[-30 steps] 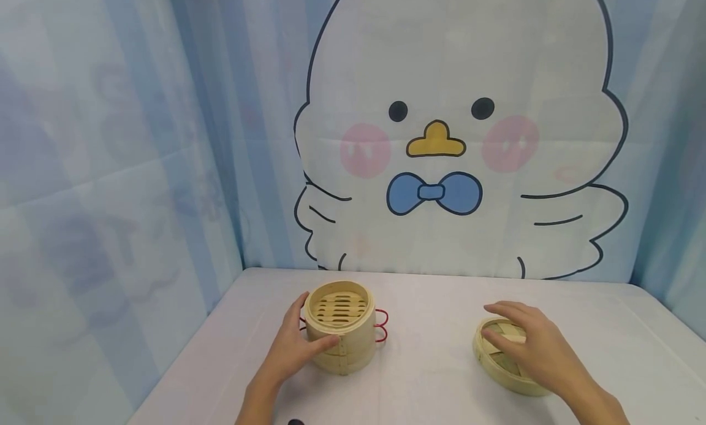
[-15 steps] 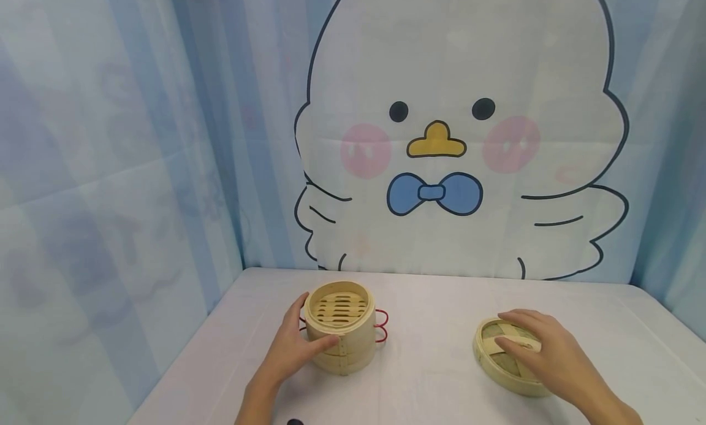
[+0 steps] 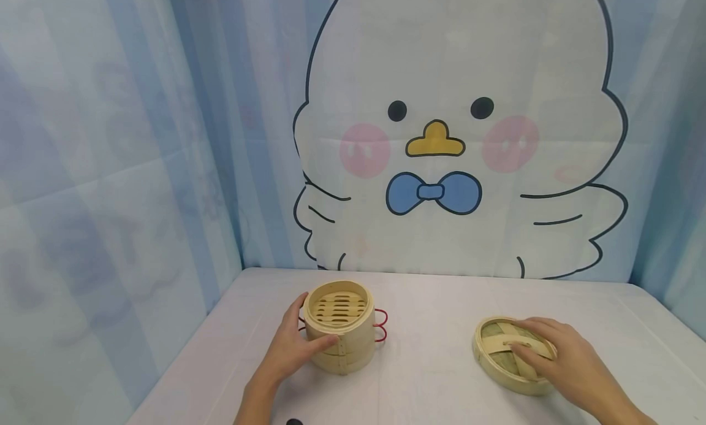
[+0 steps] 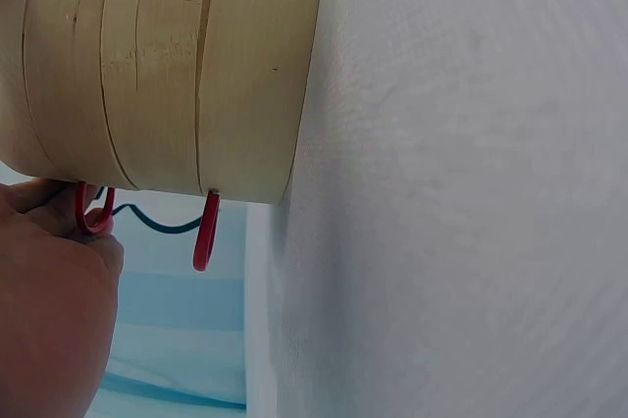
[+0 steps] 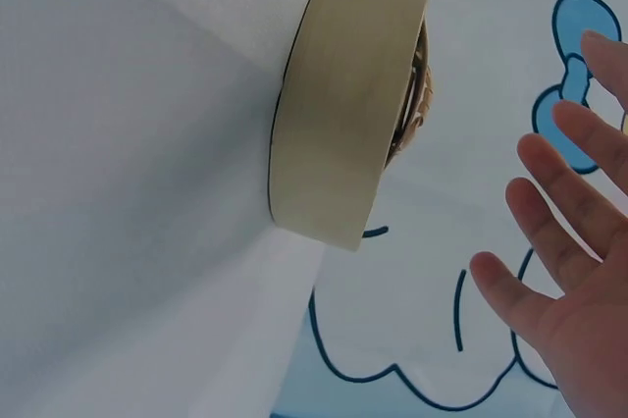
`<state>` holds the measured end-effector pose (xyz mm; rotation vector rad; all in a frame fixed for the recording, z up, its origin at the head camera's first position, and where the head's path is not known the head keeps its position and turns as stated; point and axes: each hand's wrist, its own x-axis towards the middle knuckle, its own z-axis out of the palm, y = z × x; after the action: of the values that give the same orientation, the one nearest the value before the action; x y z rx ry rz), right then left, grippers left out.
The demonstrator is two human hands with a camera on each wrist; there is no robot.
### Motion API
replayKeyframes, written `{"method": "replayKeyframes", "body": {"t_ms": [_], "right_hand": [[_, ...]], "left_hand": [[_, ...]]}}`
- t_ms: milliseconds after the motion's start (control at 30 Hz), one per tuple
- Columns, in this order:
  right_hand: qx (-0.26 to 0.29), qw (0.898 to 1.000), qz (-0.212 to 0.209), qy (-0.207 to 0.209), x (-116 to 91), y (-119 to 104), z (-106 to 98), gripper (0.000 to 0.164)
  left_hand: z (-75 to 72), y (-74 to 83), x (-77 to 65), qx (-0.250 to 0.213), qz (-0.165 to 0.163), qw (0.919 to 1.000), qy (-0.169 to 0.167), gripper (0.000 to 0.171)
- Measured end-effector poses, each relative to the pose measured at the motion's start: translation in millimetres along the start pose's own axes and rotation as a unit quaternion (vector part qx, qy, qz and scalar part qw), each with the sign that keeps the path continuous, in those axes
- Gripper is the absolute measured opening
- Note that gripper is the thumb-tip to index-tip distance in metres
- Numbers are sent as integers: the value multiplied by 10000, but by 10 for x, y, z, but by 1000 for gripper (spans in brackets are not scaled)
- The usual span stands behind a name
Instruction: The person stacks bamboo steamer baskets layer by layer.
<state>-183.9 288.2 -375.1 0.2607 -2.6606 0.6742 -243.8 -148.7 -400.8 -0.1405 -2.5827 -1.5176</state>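
Observation:
On the left of the head view stands a round two-tier bamboo steamer basket [image 3: 358, 345], its slatted inside showing at the top. Red loops [image 3: 381, 325] stick out from its side. My left hand [image 3: 289, 348] grips the steamer, thumb across the front and fingers around the far left; the left wrist view shows the stacked wall [image 4: 162, 75] close up. Over at the right lies the bamboo steamer lid [image 3: 496, 370] with a woven top and strap handle. My right hand [image 3: 576, 363] hovers over its right side, fingers spread and holding nothing in the right wrist view.
A white cloth covers the table [image 3: 425, 351]. Behind it hangs a curtain [image 3: 441, 241] printed with a chick in a blue bow tie. A small dark object [image 3: 295, 422] shows at the bottom edge, near the left forearm.
My right hand has moved rightward and slightly down across the lid, uncovering more of its woven top. The left hand and steamer stay in place.

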Motion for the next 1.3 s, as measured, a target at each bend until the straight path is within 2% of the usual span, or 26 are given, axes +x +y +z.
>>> {"method": "replayKeyframes", "body": {"t_ms": [233, 600, 867, 1300], "right_hand": [[3, 10000, -51, -18, -26, 49, 18, 45], [-114, 9989, 183, -405, -4, 103, 28, 46], [-182, 9972, 352, -641, -33, 157, 33, 48], [-63, 9985, -64, -534, 27, 266, 108, 41]], "left_hand": [[-10, 16, -9, 40, -24, 10000, -1, 119], [-18, 11, -5, 37, 99, 9999, 15, 117], [-12, 10, 5, 7, 61, 10000, 28, 118], [-6, -13, 2, 68, -48, 10000, 3, 117]]}}
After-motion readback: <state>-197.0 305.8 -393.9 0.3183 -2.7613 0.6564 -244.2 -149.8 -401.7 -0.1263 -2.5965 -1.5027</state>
